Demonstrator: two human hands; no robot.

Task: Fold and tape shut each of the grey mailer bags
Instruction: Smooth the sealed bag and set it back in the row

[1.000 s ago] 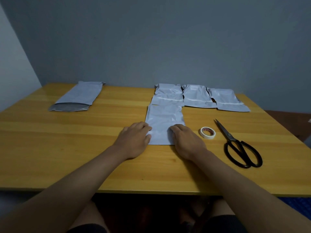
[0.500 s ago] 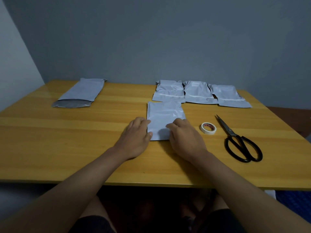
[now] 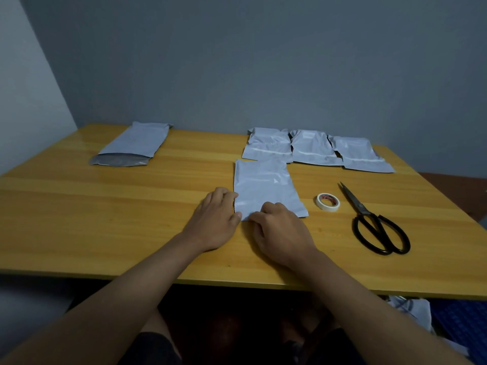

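Right hand (image 3: 280, 231) has slid left along the near edge of the folded mailer (image 3: 264, 189) at counter (image 3: 105, 227) centre, fingers curled, pinching it; left hand (image 3: 214, 222) still presses flat at its 9 o'clock; tape (image 3: 328, 202) waits at 3 o'clock

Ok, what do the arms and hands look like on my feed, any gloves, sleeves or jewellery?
Both arms are bare right up to the bottom edge of the picture, with no sleeves showing. The left hand and right hand wear no gloves, and no rings, watch or wristband can be seen. Only dark shorts show below the table edge.
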